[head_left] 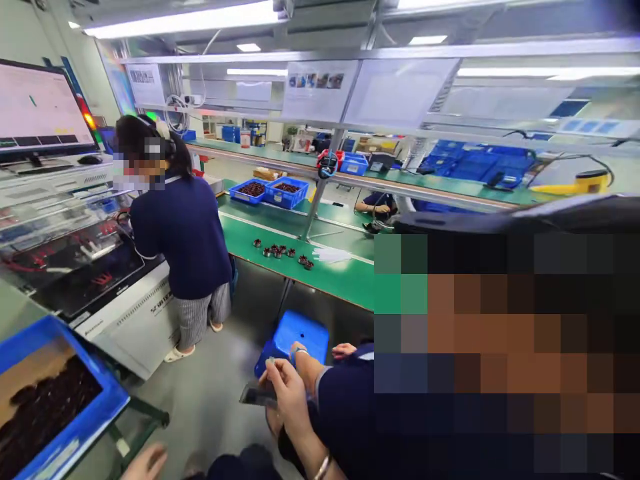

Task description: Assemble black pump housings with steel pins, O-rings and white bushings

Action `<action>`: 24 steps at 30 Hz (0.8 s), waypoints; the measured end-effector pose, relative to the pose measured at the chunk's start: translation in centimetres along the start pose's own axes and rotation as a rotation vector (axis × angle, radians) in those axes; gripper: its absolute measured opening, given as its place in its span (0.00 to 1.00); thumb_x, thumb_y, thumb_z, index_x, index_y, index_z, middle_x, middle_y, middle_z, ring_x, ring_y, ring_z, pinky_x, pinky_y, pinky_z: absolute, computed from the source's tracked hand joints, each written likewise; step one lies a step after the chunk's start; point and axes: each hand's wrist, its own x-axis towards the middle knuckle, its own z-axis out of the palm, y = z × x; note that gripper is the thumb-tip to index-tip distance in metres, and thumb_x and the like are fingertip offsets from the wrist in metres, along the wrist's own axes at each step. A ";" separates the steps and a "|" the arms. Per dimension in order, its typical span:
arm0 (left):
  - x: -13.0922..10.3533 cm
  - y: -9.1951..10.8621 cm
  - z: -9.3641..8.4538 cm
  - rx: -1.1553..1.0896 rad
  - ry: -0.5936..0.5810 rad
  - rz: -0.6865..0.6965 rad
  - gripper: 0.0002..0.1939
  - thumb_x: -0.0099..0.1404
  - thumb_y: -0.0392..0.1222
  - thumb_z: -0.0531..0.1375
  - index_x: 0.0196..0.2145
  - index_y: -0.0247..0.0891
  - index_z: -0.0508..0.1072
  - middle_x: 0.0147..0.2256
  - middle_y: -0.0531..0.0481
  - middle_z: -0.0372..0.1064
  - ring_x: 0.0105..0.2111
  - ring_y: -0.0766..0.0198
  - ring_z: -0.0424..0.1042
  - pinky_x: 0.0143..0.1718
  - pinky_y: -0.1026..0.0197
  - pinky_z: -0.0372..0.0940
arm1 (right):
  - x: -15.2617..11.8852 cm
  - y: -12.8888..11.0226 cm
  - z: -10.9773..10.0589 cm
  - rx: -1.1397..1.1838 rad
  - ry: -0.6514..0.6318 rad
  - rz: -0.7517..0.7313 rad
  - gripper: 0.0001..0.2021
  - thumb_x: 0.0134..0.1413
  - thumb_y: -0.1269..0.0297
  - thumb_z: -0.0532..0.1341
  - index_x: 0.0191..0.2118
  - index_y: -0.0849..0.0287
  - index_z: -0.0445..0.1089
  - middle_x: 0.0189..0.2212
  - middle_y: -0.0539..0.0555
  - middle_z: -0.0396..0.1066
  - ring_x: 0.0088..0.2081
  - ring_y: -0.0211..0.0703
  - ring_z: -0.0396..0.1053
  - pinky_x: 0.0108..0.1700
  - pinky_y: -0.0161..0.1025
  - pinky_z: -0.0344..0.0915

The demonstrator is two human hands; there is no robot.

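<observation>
My right hand [289, 393], with a bangle at the wrist, is raised in front of me. Its thumb and forefinger pinch together at a small pale piece [271, 361], too small to name. A dark, flat, shiny piece [256, 395] shows just left of that hand; whether my fingers hold it I cannot tell. At the bottom edge, my left hand [146, 461] is partly cut off and slightly blurred, its fingers loosely stretched with nothing visible in them. It is nearest to a blue bin [107, 410] holding many small dark parts [55, 407].
Close on my right sits a person in a navy sleeve [345, 400], one forearm over a blue stool [305, 330]. Another person [180, 233] stands at a machine bench [120, 293]. Several small wound parts [280, 251] lie on a green worktable [345, 280]; blue trays [287, 193] stand behind.
</observation>
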 end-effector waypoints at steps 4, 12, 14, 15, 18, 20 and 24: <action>14.2 14.7 -8.7 -0.171 -0.146 0.297 0.26 0.58 0.63 0.54 0.46 0.46 0.75 0.53 0.52 0.72 0.53 0.68 0.75 0.68 0.59 0.72 | 6.0 -1.1 3.7 -0.021 0.015 0.026 0.25 0.60 0.40 0.60 0.35 0.63 0.67 0.29 0.57 0.73 0.31 0.44 0.71 0.38 0.37 0.66; 31.6 42.2 -14.6 -0.456 -0.144 0.675 0.35 0.59 0.66 0.55 0.52 0.36 0.69 0.47 0.48 0.72 0.41 0.79 0.71 0.57 0.63 0.74 | 20.4 -1.6 6.1 0.033 0.373 0.086 0.34 0.46 0.28 0.62 0.24 0.63 0.70 0.21 0.57 0.69 0.23 0.39 0.63 0.28 0.36 0.62; 35.6 48.3 -17.1 -0.523 -0.068 0.713 0.35 0.59 0.67 0.54 0.52 0.34 0.68 0.47 0.48 0.72 0.44 0.78 0.71 0.58 0.62 0.74 | 24.7 -3.8 4.3 -0.100 0.462 0.048 0.34 0.43 0.27 0.62 0.25 0.61 0.72 0.23 0.58 0.69 0.25 0.45 0.67 0.26 0.40 0.66; 37.8 51.5 -18.7 -0.560 -0.010 0.726 0.35 0.59 0.66 0.54 0.52 0.34 0.68 0.48 0.48 0.71 0.46 0.77 0.71 0.60 0.61 0.74 | 26.9 -5.3 2.7 -0.170 0.504 0.021 0.33 0.42 0.27 0.63 0.27 0.60 0.73 0.24 0.58 0.70 0.27 0.50 0.70 0.26 0.42 0.68; 44.0 61.7 -24.6 -0.666 0.175 0.743 0.34 0.60 0.65 0.54 0.54 0.35 0.66 0.51 0.47 0.69 0.51 0.75 0.70 0.65 0.58 0.72 | 33.7 -9.9 -4.5 -0.260 0.623 -0.068 0.32 0.42 0.28 0.62 0.36 0.55 0.75 0.31 0.58 0.72 0.40 0.59 0.74 0.35 0.55 0.74; 47.9 68.4 -28.8 -0.736 0.302 0.730 0.34 0.60 0.64 0.55 0.55 0.36 0.66 0.53 0.47 0.68 0.55 0.73 0.68 0.68 0.56 0.70 | 38.1 -12.2 -9.9 -0.315 0.700 -0.133 0.26 0.35 0.28 0.64 0.31 0.44 0.75 0.34 0.56 0.74 0.52 0.67 0.70 0.45 0.66 0.72; 55.1 79.7 -37.2 -0.873 0.536 0.681 0.36 0.60 0.63 0.54 0.60 0.40 0.59 0.63 0.46 0.57 0.67 0.67 0.57 0.78 0.48 0.59 | 45.0 -14.1 -15.3 -0.517 0.798 -0.245 0.18 0.19 0.31 0.69 0.22 0.30 0.72 0.29 0.52 0.74 0.47 0.78 0.71 0.52 0.73 0.65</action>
